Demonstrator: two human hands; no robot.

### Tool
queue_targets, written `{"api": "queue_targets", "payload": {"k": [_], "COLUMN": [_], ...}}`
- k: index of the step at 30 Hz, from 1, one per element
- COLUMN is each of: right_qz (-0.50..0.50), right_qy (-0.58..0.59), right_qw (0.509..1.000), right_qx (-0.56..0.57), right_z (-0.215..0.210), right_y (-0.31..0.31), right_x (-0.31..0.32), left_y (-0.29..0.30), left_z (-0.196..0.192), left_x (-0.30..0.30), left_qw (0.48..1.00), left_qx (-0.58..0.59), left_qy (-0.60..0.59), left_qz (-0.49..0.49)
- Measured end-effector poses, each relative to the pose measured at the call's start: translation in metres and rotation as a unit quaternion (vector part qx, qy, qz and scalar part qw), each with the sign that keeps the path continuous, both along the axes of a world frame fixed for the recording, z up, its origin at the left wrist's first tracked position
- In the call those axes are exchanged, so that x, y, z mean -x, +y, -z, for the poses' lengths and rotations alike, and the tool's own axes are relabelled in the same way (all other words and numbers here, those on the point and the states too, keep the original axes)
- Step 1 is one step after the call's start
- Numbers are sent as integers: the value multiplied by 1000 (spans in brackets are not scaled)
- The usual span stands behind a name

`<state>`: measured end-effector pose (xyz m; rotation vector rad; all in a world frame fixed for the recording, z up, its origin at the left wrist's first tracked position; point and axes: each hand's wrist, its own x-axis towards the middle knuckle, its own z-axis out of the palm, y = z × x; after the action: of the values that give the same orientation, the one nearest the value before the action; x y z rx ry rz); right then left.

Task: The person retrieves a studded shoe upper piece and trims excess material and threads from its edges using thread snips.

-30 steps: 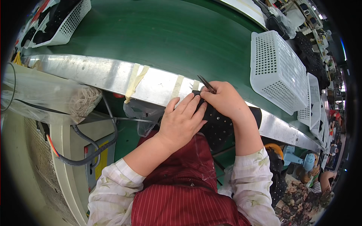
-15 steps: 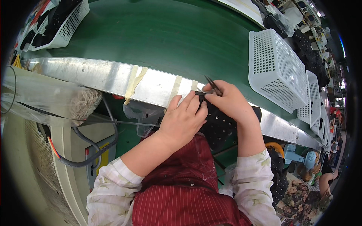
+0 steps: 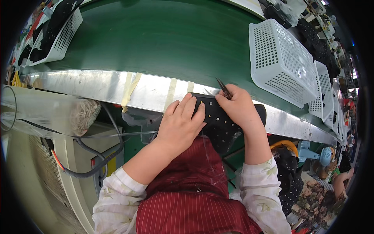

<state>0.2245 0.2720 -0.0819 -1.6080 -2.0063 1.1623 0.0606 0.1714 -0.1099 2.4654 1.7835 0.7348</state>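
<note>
A black fabric piece point(image 3: 218, 123) dotted with shiny studs lies over the near edge of the metal ledge and hangs down in front of me. My left hand point(image 3: 180, 123) presses its fingers on the left part of the fabric's upper edge, holding it; the thumb is partly hidden. In my right hand point(image 3: 237, 105) is a pair of dark thread snips point(image 3: 223, 88), the pointed blades aimed up and left. Thumb and fingertips of that hand also touch the fabric's upper right edge.
Beyond the metal ledge point(image 3: 105, 84) runs a green conveyor belt point(image 3: 156, 39). White perforated baskets point(image 3: 282, 62) stand at right; another basket point(image 3: 64, 43) with black fabric is far left. A plastic bag of cords point(image 3: 83, 113) and cables point(image 3: 89, 169) are at left, a blue fan point(image 3: 325, 156) at lower right.
The fabric's upper edge has been spread wider, with more of its studded face showing. My left hand has shifted slightly left, away from the right. The view has tilted a little.
</note>
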Motion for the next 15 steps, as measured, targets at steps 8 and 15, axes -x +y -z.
{"api": "queue_targets", "payload": {"k": [8, 15], "right_qz": [3, -2], "right_qy": [-43, -48], "right_qw": [999, 997], "right_qx": [0, -52], "right_z": [-12, -2], "right_y": [-7, -7], "right_x": [8, 5], "left_y": [-2, 2], "left_z": [-1, -10], "left_x": [0, -3], "left_qw": [1000, 999], "left_qx": [7, 36], "left_qy": [6, 16], "left_qz": [-2, -8]}}
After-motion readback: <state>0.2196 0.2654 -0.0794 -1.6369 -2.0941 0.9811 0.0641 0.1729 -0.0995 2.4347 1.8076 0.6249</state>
